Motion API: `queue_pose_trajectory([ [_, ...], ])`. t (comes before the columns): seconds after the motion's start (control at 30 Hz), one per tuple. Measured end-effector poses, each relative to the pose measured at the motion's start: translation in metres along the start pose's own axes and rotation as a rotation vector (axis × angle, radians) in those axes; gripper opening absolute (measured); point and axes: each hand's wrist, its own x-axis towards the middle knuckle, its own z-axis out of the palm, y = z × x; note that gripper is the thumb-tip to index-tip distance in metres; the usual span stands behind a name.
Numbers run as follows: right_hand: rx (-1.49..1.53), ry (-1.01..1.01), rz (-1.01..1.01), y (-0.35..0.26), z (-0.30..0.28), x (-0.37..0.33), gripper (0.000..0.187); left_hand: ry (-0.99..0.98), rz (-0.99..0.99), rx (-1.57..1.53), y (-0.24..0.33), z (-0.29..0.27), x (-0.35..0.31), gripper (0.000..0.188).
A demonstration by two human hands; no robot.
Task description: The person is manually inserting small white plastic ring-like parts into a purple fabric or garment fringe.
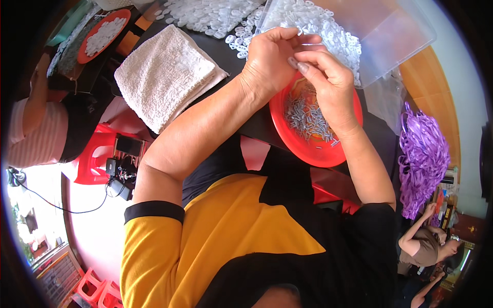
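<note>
Over the far edge of a red basin (319,158), my two hands come close together. My left hand (272,57) has its fingers curled, with a small white plastic piece (300,32) showing at the fingertips. Thumb and fingertips of my right hand (328,77) are pressed together beside the left palm; anything between them is too small or hidden to make out. Many small metal pins (308,115) lie in the basin below. Just beyond my hands, loose white oval plastic pieces (241,41) are scattered on the dark table.
A folded whitish towel (162,77) lies left of my forearm. A clear plastic box (395,38) with white pieces stands far right, near a purple ribbon bundle (423,154). Another person (43,126) sits at left by a red tray (82,49); more people are at lower right.
</note>
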Motion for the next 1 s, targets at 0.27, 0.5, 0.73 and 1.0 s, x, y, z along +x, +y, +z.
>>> queue_pose_trajectory([
  [0.27, 0.012, -0.083, 0.259, -0.010, -0.001, -0.004, 0.012, 0.039, -0.014, 0.040, -0.003, 0.010, -0.008, 0.040],
  [0.5, 0.034, -0.027, 0.227, -0.011, 0.002, -0.008, 0.008, 0.051, -0.039, 0.067, -0.006, 0.008, -0.007, 0.039],
  [0.73, -0.105, -0.010, -0.025, -0.006, -0.004, -0.003, 0.008, 0.074, -0.022, 0.076, -0.007, 0.011, -0.010, 0.032],
  [1.0, 0.136, 0.025, 0.316, -0.008, 0.002, -0.001, 0.011, 0.126, 0.113, 0.172, -0.017, 0.014, -0.013, 0.015],
])
